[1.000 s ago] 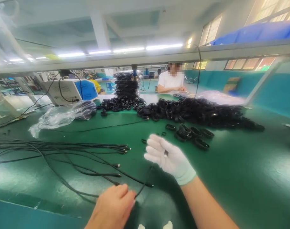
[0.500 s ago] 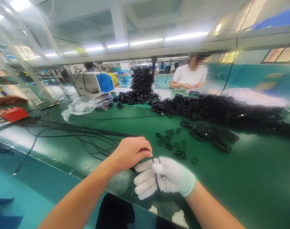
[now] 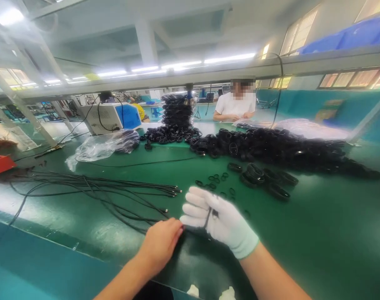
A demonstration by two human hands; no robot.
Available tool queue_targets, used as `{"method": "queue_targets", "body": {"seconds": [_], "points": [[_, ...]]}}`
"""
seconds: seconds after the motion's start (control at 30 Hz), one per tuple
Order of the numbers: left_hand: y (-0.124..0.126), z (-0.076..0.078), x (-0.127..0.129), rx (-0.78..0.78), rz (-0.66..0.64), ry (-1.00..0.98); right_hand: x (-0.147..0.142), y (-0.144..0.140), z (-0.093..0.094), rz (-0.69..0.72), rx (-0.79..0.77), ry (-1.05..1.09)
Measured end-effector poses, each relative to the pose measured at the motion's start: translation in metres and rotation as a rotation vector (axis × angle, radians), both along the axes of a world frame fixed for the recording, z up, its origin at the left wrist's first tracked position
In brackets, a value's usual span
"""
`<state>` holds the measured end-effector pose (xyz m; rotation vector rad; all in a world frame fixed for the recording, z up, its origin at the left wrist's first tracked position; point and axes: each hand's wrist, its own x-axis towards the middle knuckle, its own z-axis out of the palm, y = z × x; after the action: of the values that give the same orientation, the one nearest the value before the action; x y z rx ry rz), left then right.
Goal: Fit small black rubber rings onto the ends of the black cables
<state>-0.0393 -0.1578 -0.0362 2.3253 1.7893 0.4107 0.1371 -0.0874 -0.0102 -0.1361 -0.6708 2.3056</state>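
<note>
My left hand (image 3: 161, 239), bare, is low over the bench with its fingers curled at the ends of black cables (image 3: 132, 218); the fingertips are partly hidden. To its right is my right hand (image 3: 215, 214), in a white knit glove, palm turned toward me. Its fingers lie side by side and its thumb folds over the palm, holding a thin black strand (image 3: 208, 218) that looks like a piece of cable. A small dark spot shows beside the strand, too small to name. Small black rings (image 3: 212, 179) lie scattered just beyond the glove.
Larger black oval loops (image 3: 255, 171) lie behind the rings, before a long black heap (image 3: 271, 146). A clear plastic bag (image 3: 96, 146), a white-and-blue machine (image 3: 110, 116) and a red box (image 3: 1, 164) stand on the green bench (image 3: 327, 216). Across it sits a person in white (image 3: 235, 106).
My left hand has come away from the glove, moving down and left to the bench. The gloved fingers have tilted upward. The view has shifted, uncovering several cable ends.
</note>
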Motion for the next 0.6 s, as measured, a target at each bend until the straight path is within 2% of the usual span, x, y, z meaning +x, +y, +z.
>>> {"method": "queue_targets", "body": {"seconds": [0.03,0.1,0.2,0.27,0.33,0.4,0.5,0.53,0.6], "points": [[-0.009,0.002,0.006,0.047,-0.045,0.081,-0.001,0.001,-0.003,-0.04,0.0,-0.026],[-0.02,0.017,0.015,0.185,-0.147,0.183,-0.002,0.0,-0.01,-0.041,0.027,-0.092],[-0.014,0.055,0.014,0.359,-0.258,0.202,-0.005,-0.009,-0.019,0.181,0.114,-0.133],[0.0,0.079,0.006,0.339,-0.319,0.152,-0.007,-0.017,-0.021,0.361,0.145,-0.104],[0.015,0.091,-0.002,0.21,-0.346,0.004,-0.009,-0.024,-0.021,0.478,0.134,-0.077],[0.026,0.089,-0.006,0.01,-0.329,-0.242,-0.011,-0.029,-0.019,0.546,0.096,-0.056],[0.036,0.066,-0.01,-0.24,-0.244,-0.6,-0.013,-0.032,-0.015,0.554,0.065,-0.014],[0.037,0.056,-0.012,-0.277,-0.203,-0.659,-0.013,-0.031,-0.013,0.523,0.065,0.004],[0.036,0.035,-0.018,-0.254,-0.098,-0.621,-0.012,-0.028,-0.008,0.424,0.052,0.04]]}}
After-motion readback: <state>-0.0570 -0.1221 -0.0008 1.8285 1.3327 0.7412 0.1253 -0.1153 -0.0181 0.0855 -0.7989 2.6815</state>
